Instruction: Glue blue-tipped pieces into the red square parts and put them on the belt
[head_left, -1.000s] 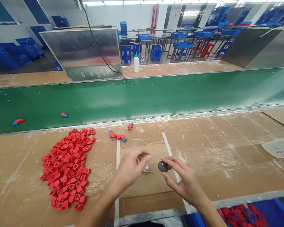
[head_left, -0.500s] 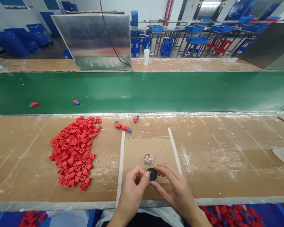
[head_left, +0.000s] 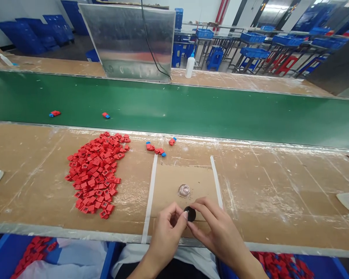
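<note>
A small black disc [head_left: 190, 213] is pinched between both my hands near the front edge of the cardboard-covered bench [head_left: 267, 193]. My left hand [head_left: 167, 232] has thumb and forefinger closed against the disc's left side. My right hand [head_left: 218, 230] grips its right side with curled fingers. Just beyond the disc a small shiny heap of tiny metal pieces [head_left: 184, 190] lies on a taped cardboard patch. A large pile of red square plastic parts [head_left: 97, 174] lies to the left.
A green conveyor belt [head_left: 221, 112] runs across behind the bench, carrying two red-and-blue pieces [head_left: 55, 113]. Several red-and-blue pieces [head_left: 156, 149] lie at the bench's far edge. Beyond the belt stand a metal box [head_left: 130, 42] and a white bottle [head_left: 190, 66]. Blue bins with red parts [head_left: 282, 265] sit below.
My hands drew back toward the bench's front edge and came together on the black disc, which earlier only my right hand held. My left hand left the shiny heap. The view tilted down.
</note>
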